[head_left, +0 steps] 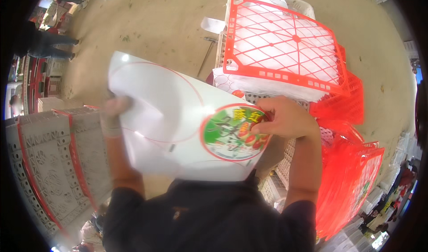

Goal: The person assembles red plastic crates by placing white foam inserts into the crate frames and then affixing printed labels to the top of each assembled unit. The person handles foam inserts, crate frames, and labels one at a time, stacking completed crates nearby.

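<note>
Spanning the gap between both hands, a white sheet [165, 114] is held up in front of the person's dark shirt [196, 216], well above the floor [165, 27]. The left hand [117, 106] is motion-blurred but appears closed on the sheet's left edge; the exact finger placement cannot be told. The right hand [287, 118] grips the right edge, thumb laid over the printed face and the other fingers partly hidden. The sheet is bowed, with glare on its left part. Near the right thumb it bears an oval print [236, 132] in green, white and yellow, bordered in red and showing red fruit; thin red curved lines run across the rest.

Beyond the right hand, a red lattice panel [295, 39] lies tilted on a white stack [276, 83]. A pale crate [304, 6] shows behind the panel's far edge. To the right of the right forearm is a bundle of red film-like material [343, 185], glossy in places. On the left side, beside the left forearm, white perforated crates [89, 140] stand with red strips along their edges. A long-handled tool [205, 58] and a white paper piece [213, 25] are visible near the stack. At upper left, another person's legs [53, 45] are visible.
</note>
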The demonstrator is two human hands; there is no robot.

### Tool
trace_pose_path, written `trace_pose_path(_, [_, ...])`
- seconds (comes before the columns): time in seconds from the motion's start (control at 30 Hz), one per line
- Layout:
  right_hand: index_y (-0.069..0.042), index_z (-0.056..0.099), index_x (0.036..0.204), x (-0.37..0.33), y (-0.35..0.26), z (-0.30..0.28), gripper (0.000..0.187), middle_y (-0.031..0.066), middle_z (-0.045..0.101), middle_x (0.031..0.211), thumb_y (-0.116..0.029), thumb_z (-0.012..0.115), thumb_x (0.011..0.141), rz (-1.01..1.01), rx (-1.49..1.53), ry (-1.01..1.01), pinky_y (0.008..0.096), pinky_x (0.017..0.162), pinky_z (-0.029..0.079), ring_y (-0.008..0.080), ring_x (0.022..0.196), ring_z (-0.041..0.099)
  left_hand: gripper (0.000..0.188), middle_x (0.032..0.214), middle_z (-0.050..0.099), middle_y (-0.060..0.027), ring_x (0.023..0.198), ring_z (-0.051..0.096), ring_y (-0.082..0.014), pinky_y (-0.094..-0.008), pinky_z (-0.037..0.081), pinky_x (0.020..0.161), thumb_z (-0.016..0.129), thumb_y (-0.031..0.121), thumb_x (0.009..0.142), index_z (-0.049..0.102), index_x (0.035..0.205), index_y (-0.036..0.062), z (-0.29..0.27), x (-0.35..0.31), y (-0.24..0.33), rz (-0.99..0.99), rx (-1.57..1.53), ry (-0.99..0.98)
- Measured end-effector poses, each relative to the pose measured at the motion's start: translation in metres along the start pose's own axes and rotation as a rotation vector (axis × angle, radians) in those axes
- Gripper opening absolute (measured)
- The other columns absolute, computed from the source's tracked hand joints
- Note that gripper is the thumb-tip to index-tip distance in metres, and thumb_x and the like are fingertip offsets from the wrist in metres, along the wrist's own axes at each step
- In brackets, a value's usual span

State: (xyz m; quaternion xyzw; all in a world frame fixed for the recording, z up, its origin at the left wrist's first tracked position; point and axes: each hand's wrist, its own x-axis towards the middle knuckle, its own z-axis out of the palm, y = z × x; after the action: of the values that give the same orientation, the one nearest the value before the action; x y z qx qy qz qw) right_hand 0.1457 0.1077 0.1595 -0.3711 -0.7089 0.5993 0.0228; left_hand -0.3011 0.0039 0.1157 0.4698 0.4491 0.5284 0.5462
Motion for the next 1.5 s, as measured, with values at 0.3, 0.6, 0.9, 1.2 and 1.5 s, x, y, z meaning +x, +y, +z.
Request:
trace_pose_path(0.3, [0.006, 0.067, 0.112, 0.03, -0.015, 0.008, 0.021, 0.0067, 0.073, 0.097, -0.009, 0.064, 0.098, -0.401, 0.775, 0.663, 0.0269, 0.074, 0.056, 0.0096, 0.084, 0.067, 0.052, 0.111, 0.068, -0.0177, 0.095, 0.069, -0.0324, -0.0401, 0.057, 0.081, 0.074, 0.009, 0.081, 0.056, 0.129, -0.0001, 0.059, 0.053, -0.013, 0.105, 0.308, 0.576])
trace_pose_path(0.6, [0.007, 0.064, 0.12, 0.067, -0.017, 0.019, 0.031, 0.0079, 0.074, 0.099, -0.016, 0.062, 0.101, -0.334, 0.597, 0.686, 0.0292, 0.075, 0.056, 0.01, 0.086, 0.068, 0.039, 0.093, 0.069, -0.0178, 0.082, 0.068, -0.0351, -0.0389, 0.056, 0.071, 0.065, -0.008, 0.082, 0.061, 0.119, 0.0044, 0.186, 0.006, -0.043, 0.494, 1.059, 0.36])
trace_pose_path(0.9, [-0.001, 0.07, 0.11, 0.064, -0.033, 0.054, 0.035, 0.0122, 0.068, 0.114, -0.019, 0.079, 0.081, -0.752, -0.608, 0.862, 0.0406, 0.086, 0.054, 0.0313, 0.103, 0.066, 0.033, 0.102, 0.07, -0.0129, 0.087, 0.068, -0.0272, -0.0356, 0.055, 0.076, 0.062, -0.004, 0.094, 0.062, 0.125, 0.0069, 0.203, 0.02, -0.028, 0.244, 0.281, 0.503])
trace_pose_path(1.2, [-0.006, 0.074, 0.101, 0.066, -0.031, 0.071, 0.024, 0.0025, 0.072, 0.093, -0.015, 0.074, 0.078, -0.66, -0.713, 0.828, 0.0334, 0.059, 0.054, 0.0199, 0.07, 0.069, 0.027, 0.115, 0.069, -0.007, 0.104, 0.062, -0.0139, -0.0295, 0.05, 0.094, 0.056, 0.021, 0.106, 0.065, 0.122, 0.0018, 0.208, 0.005, -0.022, -0.078, -0.264, 0.359])
trace_pose_path(1.5, [-0.01, 0.071, 0.089, 0.064, -0.026, 0.088, 0.011, 0.0052, 0.069, 0.082, -0.012, 0.069, 0.079, -0.456, -0.766, 0.832, 0.0394, 0.057, 0.053, 0.0268, 0.062, 0.066, 0.043, 0.098, 0.066, -0.0029, 0.086, 0.061, -0.0102, -0.0252, 0.05, 0.071, 0.058, 0.048, 0.103, 0.064, 0.118, 0.0076, 0.193, -0.007, -0.005, -0.312, -0.266, 0.262])
